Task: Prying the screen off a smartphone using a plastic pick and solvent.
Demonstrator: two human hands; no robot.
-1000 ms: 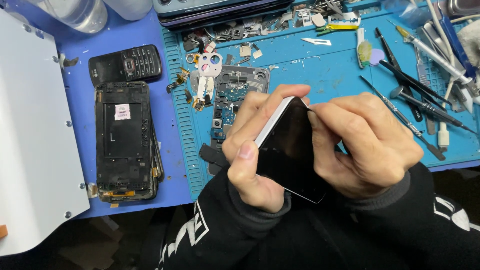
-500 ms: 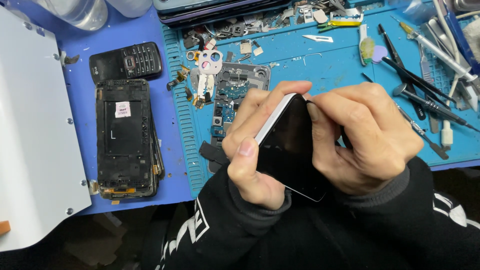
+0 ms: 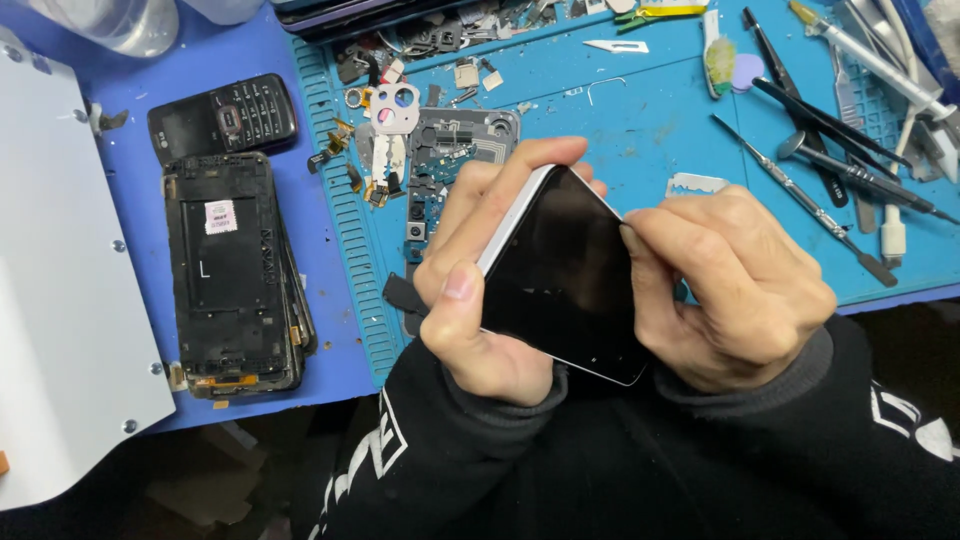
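Head view: phone (image 3: 565, 275) is held in both hands above the near edge of the blue mat (image 3: 640, 130), screen dark, tilted with one corner up. Left hand (image 3: 480, 290) is wrapped round the phone's left edge, thumb laid on the glass near the lower left, fingers curled over the top corner; grip clamped on the phone. Right hand (image 3: 735, 290) is closed against the phone's right edge, fingertips pressed at the edge near the upper right; whether something small is pinched there cannot be told. Both wrists are in black sleeves.

Relative to the phone: a stripped phone frame with exposed board (image 3: 450, 150) lies on the mat just behind it, partly hidden by the left hand. A white camera bezel (image 3: 395, 108) and loose small parts sit behind that. A razor blade (image 3: 698, 184) lies on the mat just behind the right hand. Screwdrivers, tweezers and probes (image 3: 830, 150) are spread to the right rear. To the left, off the mat, a stack of opened black phone bodies (image 3: 232, 275) lies on the counter, with a black keypad phone (image 3: 222, 118) behind it and a white metal panel (image 3: 60, 300) further left.
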